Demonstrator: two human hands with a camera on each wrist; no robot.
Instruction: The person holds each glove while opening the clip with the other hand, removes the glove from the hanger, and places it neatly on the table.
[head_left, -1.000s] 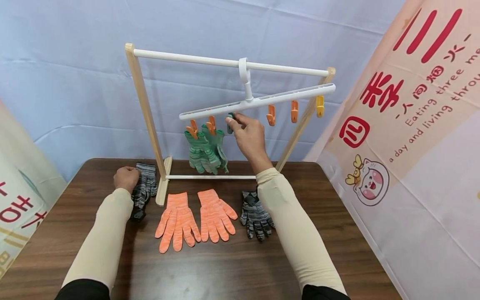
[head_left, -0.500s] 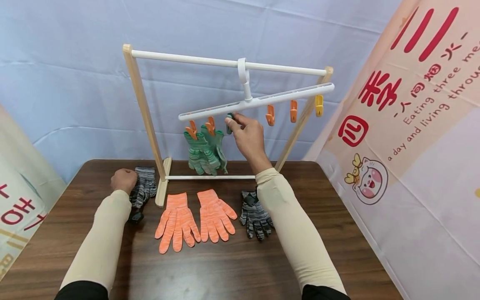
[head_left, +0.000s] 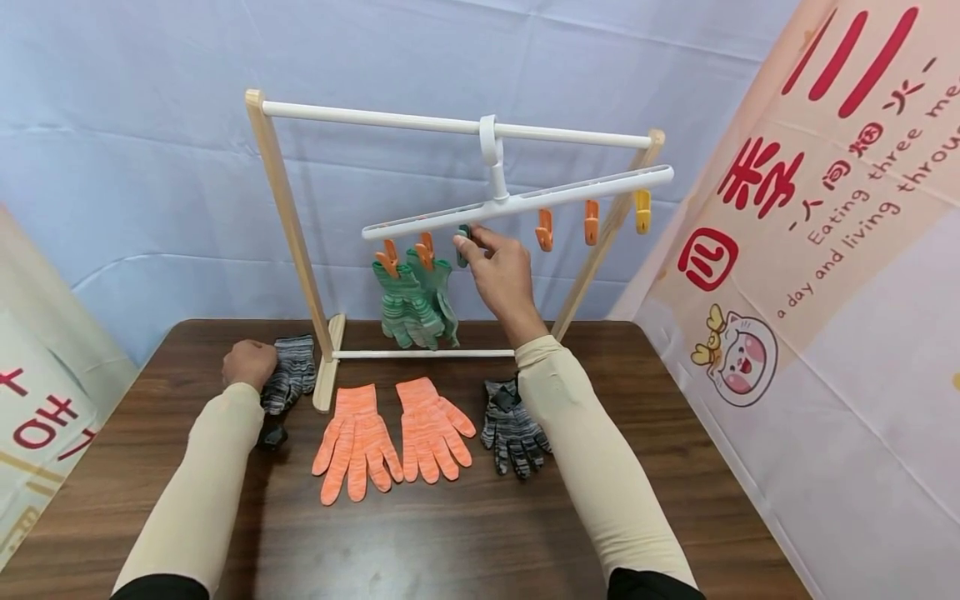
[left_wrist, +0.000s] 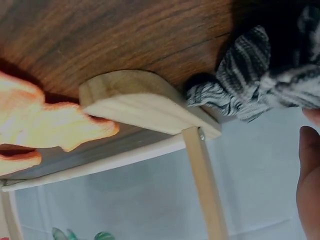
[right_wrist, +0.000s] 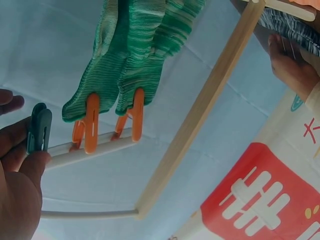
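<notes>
My right hand point(head_left: 504, 271) pinches a dark green clothes peg point(right_wrist: 40, 130) under the white hanger bar point(head_left: 517, 202). Two green striped gloves point(head_left: 408, 304) hang beside it, clipped by orange pegs point(right_wrist: 91, 122). At the table's left, my left hand point(head_left: 250, 364) has curled fingers at a black-and-grey knit glove point(head_left: 291, 375), which looks bunched in the left wrist view; part of the grip is hidden. Two orange gloves point(head_left: 355, 442) lie flat in front of the rack. A second black-and-grey glove point(head_left: 514, 429) lies by the right forearm.
A wooden rack's left post point(head_left: 288, 225) stands between my left hand and the hanging gloves. Its white top rail point(head_left: 375, 116) carries the hanger. Two orange pegs point(head_left: 591, 222) and a yellow peg point(head_left: 642, 212) hang at the hanger's right.
My left hand has shifted slightly left, and the black-and-grey glove beside it has changed shape a little. My right hand keeps its pinch on the green peg, almost still.
</notes>
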